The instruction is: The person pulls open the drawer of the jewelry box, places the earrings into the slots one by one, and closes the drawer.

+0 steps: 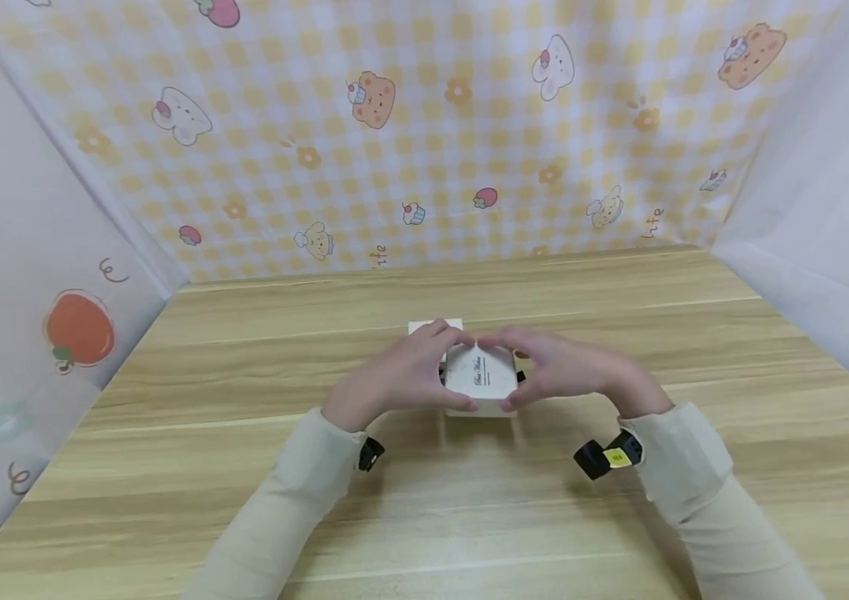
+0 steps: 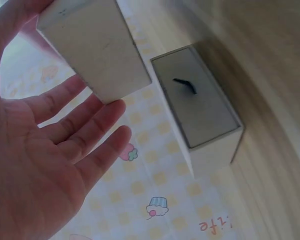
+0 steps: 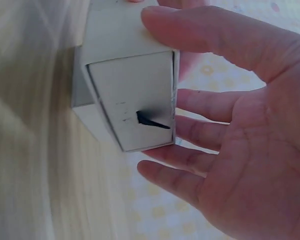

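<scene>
Both hands hold a small white box [image 1: 481,385] between them, low over the wooden table. Its upper face bears dark printed lettering. My left hand [image 1: 412,372] grips its left side, thumb at the near edge and fingers at the far edge. From the opposite side my right hand [image 1: 568,365] pinches it the same way. A black pull tab [image 3: 152,121] sticks out of the box's end facing the right palm. Behind the left fingers stands a second white box [image 2: 201,102], mostly hidden in the head view; its end face has a black tab [image 2: 186,85] too.
The wooden table [image 1: 259,342] runs back to a yellow checked cloth [image 1: 424,150] with cartoon prints. White cloth walls [image 1: 34,275] border it at left and right. Black wrist cameras [image 1: 607,457] sit at the cream sleeve cuffs.
</scene>
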A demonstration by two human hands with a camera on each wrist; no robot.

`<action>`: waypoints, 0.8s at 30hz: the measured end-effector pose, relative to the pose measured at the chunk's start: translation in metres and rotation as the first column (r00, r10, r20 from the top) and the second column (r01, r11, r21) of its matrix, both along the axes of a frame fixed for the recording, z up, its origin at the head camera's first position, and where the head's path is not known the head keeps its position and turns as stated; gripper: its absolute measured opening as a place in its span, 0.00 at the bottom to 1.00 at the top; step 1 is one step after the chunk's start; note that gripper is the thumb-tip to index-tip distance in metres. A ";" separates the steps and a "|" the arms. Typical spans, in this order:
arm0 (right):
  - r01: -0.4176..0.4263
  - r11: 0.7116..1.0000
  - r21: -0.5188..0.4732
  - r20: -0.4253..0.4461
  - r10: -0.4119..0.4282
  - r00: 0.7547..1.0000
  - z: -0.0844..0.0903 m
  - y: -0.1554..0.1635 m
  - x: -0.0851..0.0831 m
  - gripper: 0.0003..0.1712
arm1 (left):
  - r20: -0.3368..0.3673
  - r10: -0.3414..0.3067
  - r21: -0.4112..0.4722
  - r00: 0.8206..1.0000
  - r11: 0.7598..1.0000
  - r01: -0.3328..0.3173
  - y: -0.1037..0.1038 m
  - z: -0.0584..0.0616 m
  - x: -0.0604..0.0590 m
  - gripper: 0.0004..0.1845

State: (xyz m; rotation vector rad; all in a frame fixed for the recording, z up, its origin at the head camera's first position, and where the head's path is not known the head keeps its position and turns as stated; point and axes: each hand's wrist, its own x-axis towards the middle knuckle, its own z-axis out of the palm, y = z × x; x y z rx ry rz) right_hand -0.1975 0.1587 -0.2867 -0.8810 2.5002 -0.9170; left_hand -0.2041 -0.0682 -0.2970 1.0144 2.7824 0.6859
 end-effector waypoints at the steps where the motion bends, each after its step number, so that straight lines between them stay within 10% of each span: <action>1: -0.010 1.000 -0.006 -0.005 0.010 1.000 -0.001 0.000 0.000 0.47 | -0.011 -0.004 -0.009 1.000 1.000 0.004 0.000 -0.001 0.001 0.40; 24: -0.050 0.997 0.056 0.000 0.050 0.999 -0.031 -0.014 0.014 0.48 | -0.043 -0.014 -0.162 0.999 0.987 0.007 -0.010 -0.024 0.025 0.42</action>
